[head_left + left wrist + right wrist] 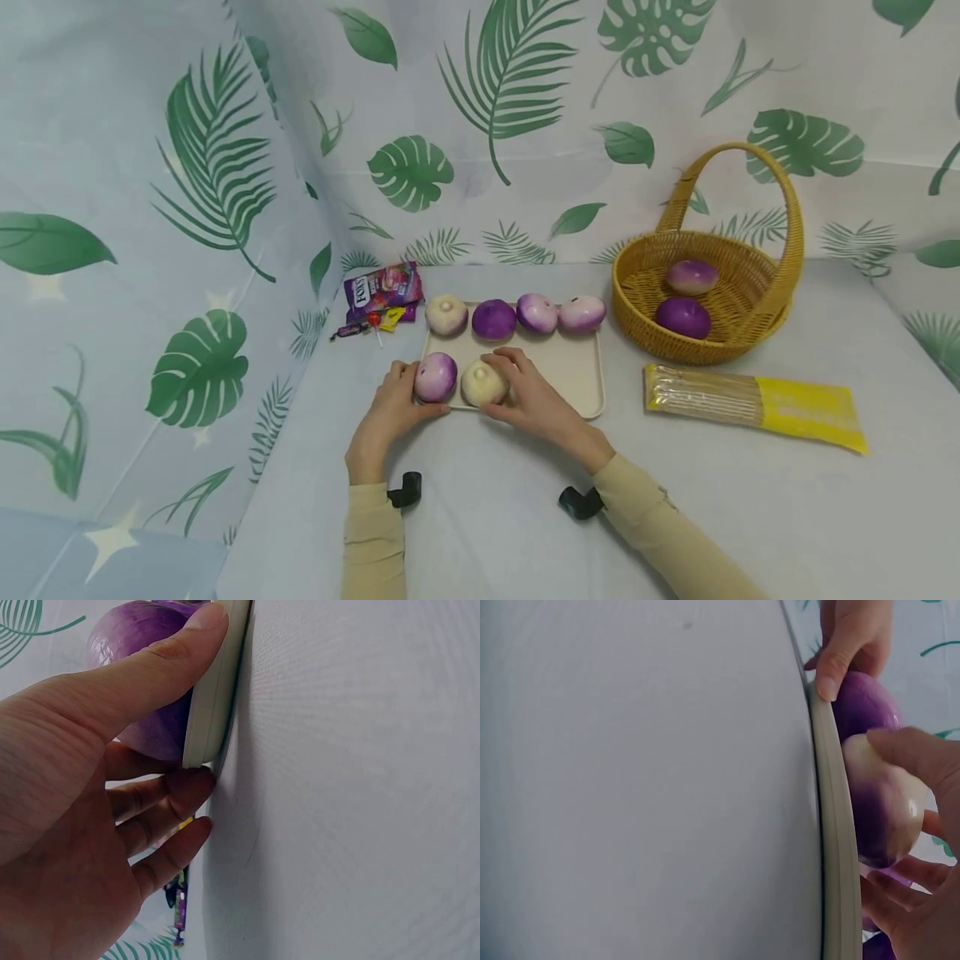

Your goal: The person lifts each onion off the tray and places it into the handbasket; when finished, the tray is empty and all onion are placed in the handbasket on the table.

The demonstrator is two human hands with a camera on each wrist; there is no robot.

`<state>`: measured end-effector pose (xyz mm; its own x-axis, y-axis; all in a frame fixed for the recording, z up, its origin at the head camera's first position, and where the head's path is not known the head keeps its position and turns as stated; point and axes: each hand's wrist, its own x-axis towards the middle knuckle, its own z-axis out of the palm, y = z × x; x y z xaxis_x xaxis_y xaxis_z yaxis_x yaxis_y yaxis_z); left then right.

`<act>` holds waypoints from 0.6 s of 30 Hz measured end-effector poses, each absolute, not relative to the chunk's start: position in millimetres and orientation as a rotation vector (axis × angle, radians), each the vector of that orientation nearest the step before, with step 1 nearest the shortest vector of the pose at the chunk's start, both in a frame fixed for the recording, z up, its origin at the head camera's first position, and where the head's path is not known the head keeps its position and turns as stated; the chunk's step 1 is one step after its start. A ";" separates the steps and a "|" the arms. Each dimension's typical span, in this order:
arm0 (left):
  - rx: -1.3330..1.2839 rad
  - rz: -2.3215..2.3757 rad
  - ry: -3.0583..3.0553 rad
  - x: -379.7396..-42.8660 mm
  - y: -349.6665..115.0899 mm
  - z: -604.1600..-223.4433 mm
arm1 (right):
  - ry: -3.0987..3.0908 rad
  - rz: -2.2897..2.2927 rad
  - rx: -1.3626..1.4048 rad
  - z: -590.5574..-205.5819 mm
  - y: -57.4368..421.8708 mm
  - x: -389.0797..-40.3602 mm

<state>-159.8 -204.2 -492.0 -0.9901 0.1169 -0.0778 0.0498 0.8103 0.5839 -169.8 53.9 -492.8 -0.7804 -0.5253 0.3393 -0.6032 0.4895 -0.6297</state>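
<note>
A cream rectangular tray (pixel 570 375) carries several glossy purple-and-white turnips, with a row of them along its back edge. My left hand (pixel 392 404) grips the tray's front left corner, thumb along the front rim and fingers at the left side, close around a purple-and-white turnip (pixel 436 377). In the left wrist view the thumb (pixel 157 675) crosses in front of that turnip and its tip lies on the tray's rim. My right hand (pixel 536 400) holds a paler turnip (pixel 482 383) beside it, thumb in front and fingers behind. The right wrist view shows this turnip (pixel 881 802) between thumb and fingers.
A wicker basket (pixel 637 329) with a tall handle stands at the back right, holding two turnips. In front of it lies a yellow-ended pack of thin sticks (pixel 750 404). A purple candy bag (pixel 384 289) and small sweets, including a red lollipop (pixel 374 319), lie behind the tray's left end.
</note>
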 end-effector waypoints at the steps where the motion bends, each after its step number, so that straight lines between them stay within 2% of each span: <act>1: 0.133 0.927 2.886 -159.9 -204.8 -492.1 | -2.617 1.184 1.007 -492.8 52.5 -170.7; 9: 0.130 0.940 2.873 -159.8 -202.4 -493.4 | -2.607 1.210 0.987 -491.5 54.0 -172.1; 18: 0.117 0.919 2.875 -157.7 -201.8 -488.1 | -2.605 1.310 0.823 -468.0 84.6 -185.8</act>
<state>-157.7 -201.8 -488.1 -0.9897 0.1100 -0.0912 0.0367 0.8127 0.5815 -185.8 84.6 -468.0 -0.8466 -0.4175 0.3302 -0.5140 0.4801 -0.7108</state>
